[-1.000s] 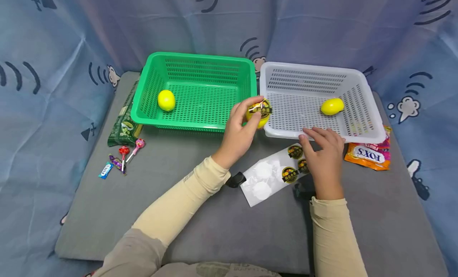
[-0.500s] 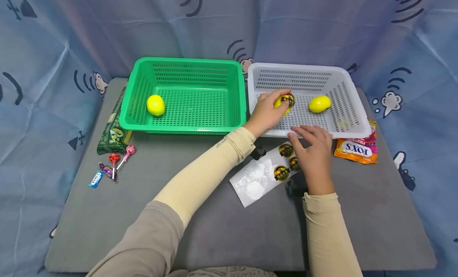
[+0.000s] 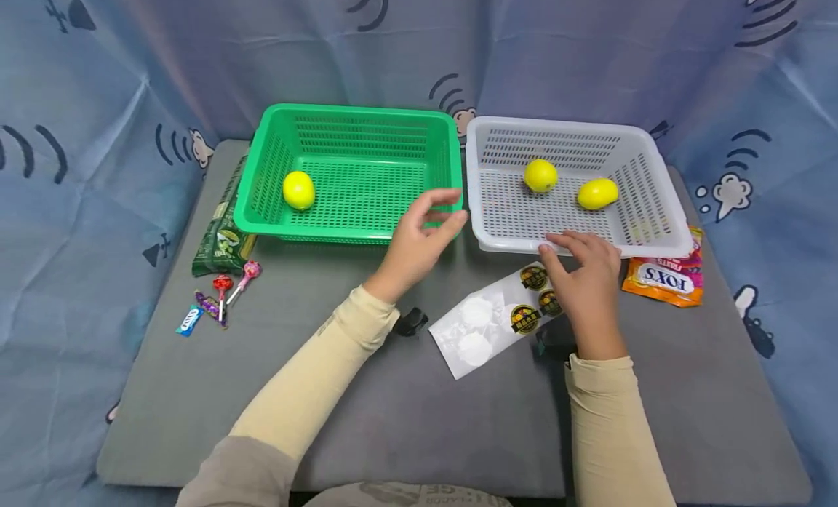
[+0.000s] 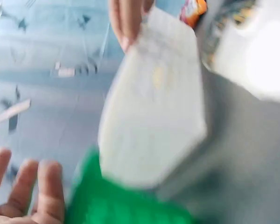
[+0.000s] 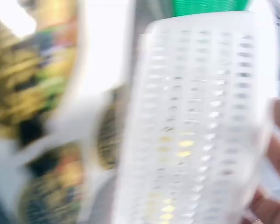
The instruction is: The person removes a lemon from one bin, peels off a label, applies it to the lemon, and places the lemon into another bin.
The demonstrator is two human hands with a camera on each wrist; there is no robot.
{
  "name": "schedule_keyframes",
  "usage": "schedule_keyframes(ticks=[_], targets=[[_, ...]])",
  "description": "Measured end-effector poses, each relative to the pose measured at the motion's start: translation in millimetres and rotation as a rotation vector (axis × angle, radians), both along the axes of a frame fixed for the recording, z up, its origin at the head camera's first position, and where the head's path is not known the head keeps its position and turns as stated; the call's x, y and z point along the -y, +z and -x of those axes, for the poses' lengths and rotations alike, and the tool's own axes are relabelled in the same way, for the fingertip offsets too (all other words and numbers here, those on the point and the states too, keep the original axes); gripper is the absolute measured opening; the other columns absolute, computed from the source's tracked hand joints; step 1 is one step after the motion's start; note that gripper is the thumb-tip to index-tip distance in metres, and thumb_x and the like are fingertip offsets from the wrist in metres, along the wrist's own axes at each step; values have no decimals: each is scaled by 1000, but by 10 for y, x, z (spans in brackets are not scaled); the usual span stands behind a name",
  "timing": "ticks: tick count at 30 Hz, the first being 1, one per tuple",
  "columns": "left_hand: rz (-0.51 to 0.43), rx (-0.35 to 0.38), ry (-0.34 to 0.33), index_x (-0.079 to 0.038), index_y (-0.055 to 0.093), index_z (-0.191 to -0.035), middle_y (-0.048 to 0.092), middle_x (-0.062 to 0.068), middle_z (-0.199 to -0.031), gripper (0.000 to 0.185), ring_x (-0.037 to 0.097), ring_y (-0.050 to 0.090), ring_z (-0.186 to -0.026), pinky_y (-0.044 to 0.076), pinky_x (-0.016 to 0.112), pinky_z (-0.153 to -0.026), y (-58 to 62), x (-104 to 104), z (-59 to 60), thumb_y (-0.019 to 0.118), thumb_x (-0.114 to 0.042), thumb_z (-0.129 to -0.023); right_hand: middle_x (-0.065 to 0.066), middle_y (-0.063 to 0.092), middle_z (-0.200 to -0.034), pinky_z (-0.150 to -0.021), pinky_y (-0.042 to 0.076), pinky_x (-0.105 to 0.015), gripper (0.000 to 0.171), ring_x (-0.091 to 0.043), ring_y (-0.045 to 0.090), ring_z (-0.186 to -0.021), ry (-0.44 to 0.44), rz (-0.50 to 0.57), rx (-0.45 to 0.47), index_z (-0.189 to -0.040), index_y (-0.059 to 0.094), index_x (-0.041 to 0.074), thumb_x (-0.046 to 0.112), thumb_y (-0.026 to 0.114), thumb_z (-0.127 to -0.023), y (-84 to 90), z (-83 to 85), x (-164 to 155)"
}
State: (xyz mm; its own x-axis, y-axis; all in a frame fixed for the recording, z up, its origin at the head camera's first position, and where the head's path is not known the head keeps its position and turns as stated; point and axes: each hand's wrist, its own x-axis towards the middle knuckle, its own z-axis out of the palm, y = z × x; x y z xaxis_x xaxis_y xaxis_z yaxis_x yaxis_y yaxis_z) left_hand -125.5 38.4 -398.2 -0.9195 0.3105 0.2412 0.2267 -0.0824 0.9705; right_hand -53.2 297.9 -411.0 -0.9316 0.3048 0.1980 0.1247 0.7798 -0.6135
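Note:
My left hand (image 3: pixel 422 234) hovers empty with relaxed fingers in front of the gap between the green basket (image 3: pixel 356 116) and the white basket (image 3: pixel 655 165). Two yellow lemons (image 3: pixel 540 175) (image 3: pixel 597 193) lie in the white basket; a third lemon (image 3: pixel 298 190) lies in the green one. My right hand (image 3: pixel 583 270) rests flat on the sticker sheet (image 3: pixel 487 321), fingertips by the white basket's front rim. Round dark stickers (image 3: pixel 525 318) remain on the sheet. Both wrist views are blurred; the left wrist view shows straight left fingers (image 4: pixel 35 191) and the white basket (image 4: pixel 154 98).
A green snack packet (image 3: pixel 222 230) and several lollipops and candies (image 3: pixel 219 296) lie left of the green basket. An orange FOX'S candy bag (image 3: pixel 664 281) sits right of the white basket. Blue patterned cloth surrounds the grey mat (image 3: pixel 393 412).
My left hand set the stickered lemon down in the white basket, let go, and drew back to the left in front of the baskets. The right hand stayed on the sticker sheet.

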Motion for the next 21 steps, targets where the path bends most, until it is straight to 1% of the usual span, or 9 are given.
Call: schedule_keyframes(ticks=[3, 6, 8, 11, 13, 15, 16, 18, 21], targets=[[-78, 10, 95, 11, 68, -122, 67, 28, -124, 23, 21, 67, -101, 55, 29, -88, -206, 411, -233, 64, -4, -105, -16, 51, -156, -122, 20, -61, 44, -42, 31, -150, -22, 21, 42, -138, 70, 4, 33, 64, -105, 131, 48, 131], [-84, 17, 184, 13, 70, -111, 69, 30, -113, 16, 28, 68, -96, 57, 31, -87, -356, 746, -433, 62, 1, -105, -16, 47, -160, -118, 27, -63, 43, -42, 32, -150, 7, 51, -5, -139, 69, 5, 31, 65, -104, 240, 148, 414], [-64, 32, 232, 12, 70, -111, 70, 27, -113, 15, 32, 68, -98, 58, 34, -88, -421, 923, -518, 63, 0, -105, -17, 46, -160, -117, 29, -64, 40, -44, 33, -149, 85, 62, -43, -136, 71, 6, 28, 69, -103, 268, 240, 672], [-26, 49, 297, 9, 71, -113, 71, 24, -113, 16, 39, 67, -101, 57, 33, -88, -465, 1136, -574, 63, -4, -106, -23, 42, -162, -116, 30, -65, 38, -49, 32, -148, 229, 45, -43, -132, 73, 6, 28, 74, -101, 240, 376, 1089], [-15, 53, 334, 9, 71, -114, 71, 24, -114, 17, 39, 66, -103, 57, 31, -88, -462, 1254, -574, 64, -5, -106, -27, 38, -163, -116, 30, -66, 38, -50, 31, -148, 295, 16, -19, -130, 74, 7, 31, 75, -101, 189, 442, 1323], [-18, 47, 367, 9, 71, -114, 71, 25, -114, 18, 40, 66, -104, 56, 29, -89, -428, 1363, -553, 64, -4, -106, -29, 37, -163, -117, 31, -65, 35, -50, 30, -149, 315, -8, -11, -124, 76, 6, 31, 77, -100, 132, 485, 1491], [-20, 35, 373, 9, 71, -114, 71, 24, -113, 18, 37, 66, -103, 56, 28, -89, -399, 1385, -520, 63, -4, -106, -30, 37, -163, -117, 31, -64, 33, -50, 31, -149, 305, -19, -12, -120, 77, 6, 31, 79, -99, 119, 487, 1514], [-8, -14, 388, 10, 71, -115, 71, 21, -115, 18, 32, 67, -104, 55, 28, -90, -322, 1435, -424, 64, -3, -105, -30, 38, -162, -118, 32, -63, 31, -49, 31, -149, 282, -40, -17, -113, 78, 5, 31, 82, -97, 94, 491, 1519], [120, -104, 429, 8, 72, -119, 71, 17, -120, 21, 25, 66, -105, 55, 33, -91, -108, 1541, -185, 65, -5, -104, -29, 40, -162, -118, 33, -62, 31, -49, 33, -148, 268, -45, -25, -107, 79, 5, 32, 85, -94, 99, 497, 1499]])
